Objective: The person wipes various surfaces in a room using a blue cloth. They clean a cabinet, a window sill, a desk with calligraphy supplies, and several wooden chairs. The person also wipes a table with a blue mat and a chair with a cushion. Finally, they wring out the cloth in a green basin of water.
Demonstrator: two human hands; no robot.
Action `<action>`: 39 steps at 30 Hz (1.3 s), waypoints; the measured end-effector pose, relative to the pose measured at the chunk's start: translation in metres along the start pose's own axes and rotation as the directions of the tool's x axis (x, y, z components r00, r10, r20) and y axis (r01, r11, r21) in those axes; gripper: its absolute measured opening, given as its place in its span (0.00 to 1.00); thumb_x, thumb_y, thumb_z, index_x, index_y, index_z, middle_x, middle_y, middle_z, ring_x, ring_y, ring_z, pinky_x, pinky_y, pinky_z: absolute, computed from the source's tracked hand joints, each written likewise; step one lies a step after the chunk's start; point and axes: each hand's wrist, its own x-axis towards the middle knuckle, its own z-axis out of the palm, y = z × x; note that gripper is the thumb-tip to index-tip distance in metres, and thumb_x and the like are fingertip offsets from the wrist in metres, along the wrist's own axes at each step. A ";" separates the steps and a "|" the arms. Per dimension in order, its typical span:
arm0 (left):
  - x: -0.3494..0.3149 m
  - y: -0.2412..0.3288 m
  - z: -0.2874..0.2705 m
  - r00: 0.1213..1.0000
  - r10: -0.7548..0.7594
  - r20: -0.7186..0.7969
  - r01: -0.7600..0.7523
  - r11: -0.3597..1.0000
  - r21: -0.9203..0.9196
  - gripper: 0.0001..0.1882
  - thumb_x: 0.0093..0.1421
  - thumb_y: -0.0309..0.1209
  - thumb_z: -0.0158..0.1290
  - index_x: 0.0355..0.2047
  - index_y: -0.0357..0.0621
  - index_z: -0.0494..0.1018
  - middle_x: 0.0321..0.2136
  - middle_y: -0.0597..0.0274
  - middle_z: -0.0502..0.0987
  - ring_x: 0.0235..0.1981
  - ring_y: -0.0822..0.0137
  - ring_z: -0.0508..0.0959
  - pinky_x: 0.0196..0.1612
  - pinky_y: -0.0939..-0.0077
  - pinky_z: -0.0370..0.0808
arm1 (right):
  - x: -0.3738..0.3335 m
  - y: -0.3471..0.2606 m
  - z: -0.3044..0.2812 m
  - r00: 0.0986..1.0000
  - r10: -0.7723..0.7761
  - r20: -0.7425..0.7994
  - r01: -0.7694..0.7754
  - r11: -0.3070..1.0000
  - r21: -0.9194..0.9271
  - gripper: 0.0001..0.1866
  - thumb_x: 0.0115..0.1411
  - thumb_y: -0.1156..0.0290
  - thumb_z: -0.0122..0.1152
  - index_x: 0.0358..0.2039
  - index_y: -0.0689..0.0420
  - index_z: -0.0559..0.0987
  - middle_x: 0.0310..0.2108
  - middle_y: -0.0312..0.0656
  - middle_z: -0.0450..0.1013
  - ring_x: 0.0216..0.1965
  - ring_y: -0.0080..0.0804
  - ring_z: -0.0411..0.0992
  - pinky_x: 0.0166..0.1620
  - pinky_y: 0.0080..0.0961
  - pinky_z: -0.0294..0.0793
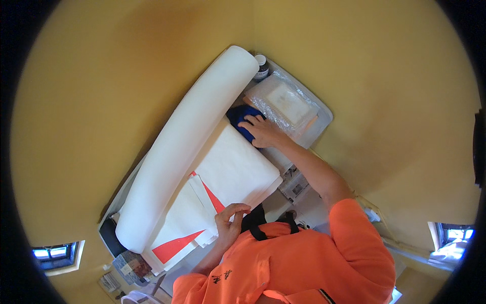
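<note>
My right hand [264, 133] reaches to the far side of the table and lies with its fingers spread on a dark blue cloth [244, 111]. The cloth sits between a stack of large white paper sheets [235, 162] and a bubble-wrapped flat package [288, 104]. Close to my body, my left hand [231, 222] is at the near edge of the paper, thumb and fingers pinched together. Whatever is in that pinch is too small to make out. Red pointed shapes [177, 246] show on the white sheets beside it.
A long thick white roll [185, 147] lies along the table's left side, by the yellow wall [101, 101]. Behind the package stands a dark bottle with a white cap [260, 66]. Printed papers [295, 187] lie under my right arm. A patterned box [132, 267] is at the near left corner.
</note>
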 end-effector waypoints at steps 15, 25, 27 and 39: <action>0.060 0.028 0.061 0.965 0.159 0.210 -0.184 0.977 0.109 0.11 0.57 0.17 0.45 0.34 0.35 0.77 0.29 0.56 0.80 0.32 0.69 0.80 0.37 0.78 0.75 | -0.166 0.024 0.046 0.963 0.052 -0.264 0.043 0.939 0.342 0.28 0.42 0.72 0.62 0.48 0.54 0.73 0.48 0.48 0.69 0.51 0.49 0.66 0.53 0.38 0.66; 0.164 0.034 0.078 0.881 0.370 0.295 -0.465 0.792 0.395 0.13 0.52 0.19 0.49 0.39 0.37 0.75 0.34 0.50 0.78 0.33 0.57 0.79 0.38 0.67 0.75 | -0.319 0.067 0.068 0.839 0.544 0.005 0.294 -0.461 0.837 0.39 0.36 0.70 0.52 0.56 0.60 0.69 0.53 0.49 0.67 0.54 0.45 0.66 0.59 0.35 0.63; 0.211 0.043 0.079 0.791 0.489 0.366 -0.610 0.592 0.527 0.17 0.49 0.20 0.50 0.41 0.38 0.74 0.40 0.49 0.76 0.40 0.52 0.76 0.44 0.62 0.72 | -0.333 0.060 0.072 0.821 0.570 -0.031 0.402 -0.540 0.740 0.39 0.38 0.65 0.53 0.57 0.59 0.67 0.55 0.50 0.65 0.55 0.49 0.65 0.61 0.40 0.61; 0.417 0.037 0.059 0.666 0.503 0.550 -0.436 -0.336 0.835 0.19 0.53 0.32 0.50 0.46 0.45 0.72 0.51 0.56 0.70 0.59 0.59 0.64 0.59 0.34 0.50 | -0.313 0.036 0.093 0.772 0.635 0.041 0.454 -0.596 0.662 0.42 0.39 0.66 0.54 0.60 0.60 0.63 0.58 0.51 0.62 0.58 0.51 0.61 0.62 0.44 0.58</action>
